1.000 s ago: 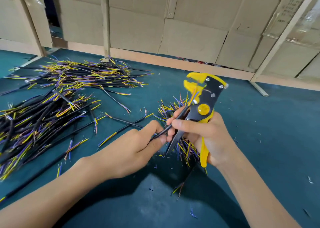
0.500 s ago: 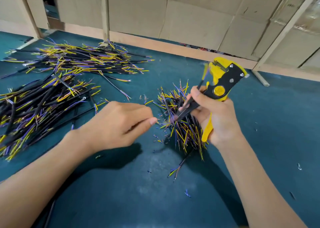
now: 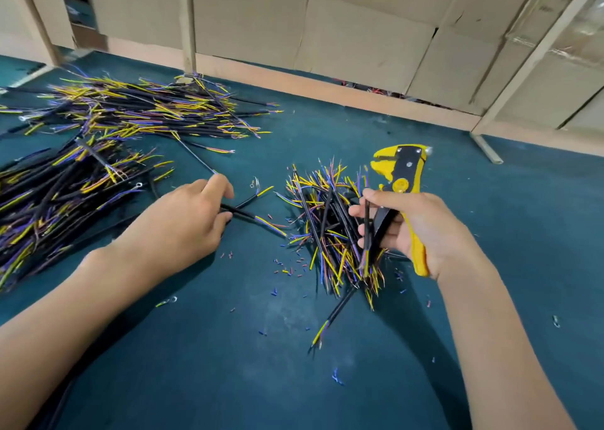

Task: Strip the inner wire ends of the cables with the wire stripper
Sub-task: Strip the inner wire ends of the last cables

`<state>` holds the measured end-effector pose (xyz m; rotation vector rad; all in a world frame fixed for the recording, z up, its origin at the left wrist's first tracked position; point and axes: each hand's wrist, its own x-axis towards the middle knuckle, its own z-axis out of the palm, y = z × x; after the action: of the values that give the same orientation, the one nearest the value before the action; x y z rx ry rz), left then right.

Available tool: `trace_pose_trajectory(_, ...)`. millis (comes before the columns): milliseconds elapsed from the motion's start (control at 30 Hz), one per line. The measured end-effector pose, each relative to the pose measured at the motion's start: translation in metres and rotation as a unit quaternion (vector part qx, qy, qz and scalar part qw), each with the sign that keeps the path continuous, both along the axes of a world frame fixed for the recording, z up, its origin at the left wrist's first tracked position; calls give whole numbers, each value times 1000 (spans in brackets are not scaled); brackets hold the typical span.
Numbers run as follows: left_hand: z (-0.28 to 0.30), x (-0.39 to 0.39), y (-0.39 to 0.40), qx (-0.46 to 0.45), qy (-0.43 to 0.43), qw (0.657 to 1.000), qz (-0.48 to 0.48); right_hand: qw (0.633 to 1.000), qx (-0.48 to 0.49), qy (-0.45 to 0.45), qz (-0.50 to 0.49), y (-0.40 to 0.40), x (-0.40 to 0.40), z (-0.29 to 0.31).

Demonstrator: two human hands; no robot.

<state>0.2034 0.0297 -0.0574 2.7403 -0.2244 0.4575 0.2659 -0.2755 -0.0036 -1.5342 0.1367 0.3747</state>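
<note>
My right hand grips the yellow and black wire stripper, jaws pointing up and away, and its fingers also pinch a short black cable that hangs down over the small pile of cables in the middle. My left hand reaches over the green table and its fingers pinch a black cable with yellow and purple inner wires lying beside that pile. A large heap of black cables with yellow and purple ends lies at the left.
A second spread of cables lies at the far left back. Small bits of stripped insulation dot the green table near the middle pile. Cardboard panels wall off the back edge.
My left hand let go near the stripper and moved left to pinch a cable on the table. My right hand lowered the stripper, now holding the cable it was working on over the middle pile.
</note>
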Motion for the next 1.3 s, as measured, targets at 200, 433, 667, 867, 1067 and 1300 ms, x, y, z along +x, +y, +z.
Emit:
trace_pose_trajectory(200, 3, -4, -2, -35, 10, 999, 1, 1000, 12, 20, -17, -3, 3, 2)
trace_pose_trajectory(433, 5, -4, -1, -64, -2, 998, 9, 999, 17, 32, -26, -2, -1, 1)
trace_pose_trajectory(667, 4, -2, -5, -59, 11, 998, 19, 999, 19, 34, -32, -2, 1, -1)
trace_pose_trajectory(867, 1, -2, -5, -56, 0, 997, 51, 998, 20, 40, -38, -2, 2, -1)
trace_pose_trajectory(1067, 0, 0, -4, -65, -10, 996, 57, 999, 13, 37, -35, -3, 2, -1)
trace_pose_trajectory(1300, 1, 0, -8, -41, 12, 997, 58, 999, 30, -13, 20, -2, -4, 0)
